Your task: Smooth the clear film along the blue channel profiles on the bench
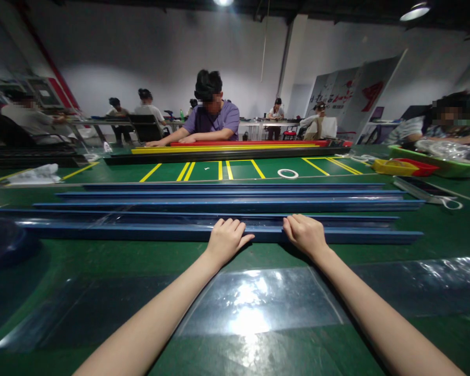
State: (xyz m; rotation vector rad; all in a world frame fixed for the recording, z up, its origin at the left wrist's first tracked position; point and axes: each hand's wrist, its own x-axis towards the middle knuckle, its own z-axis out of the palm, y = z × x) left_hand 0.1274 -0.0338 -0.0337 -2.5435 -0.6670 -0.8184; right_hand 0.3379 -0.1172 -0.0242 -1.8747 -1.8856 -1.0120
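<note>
Long blue channel strips (141,233) lie side by side across the green table (290,355). My left hand (227,237) is at the near strip, its fingers curled over the strip's edge and the thumb pointing right. To the right, my right hand (304,232) is closed over the same strip, its fingertips hidden. A gap of bare strip separates the hands. Below my wrists, a clear plastic film (258,303) lies on the table and reflects the ceiling light.
Across the table a person in a purple shirt (215,122) leans over red, yellow (219,149) and black strips. A white ring (288,173), a phone-like device (423,189) and a green tray (446,166) of clear rolls lie beyond the blue strips.
</note>
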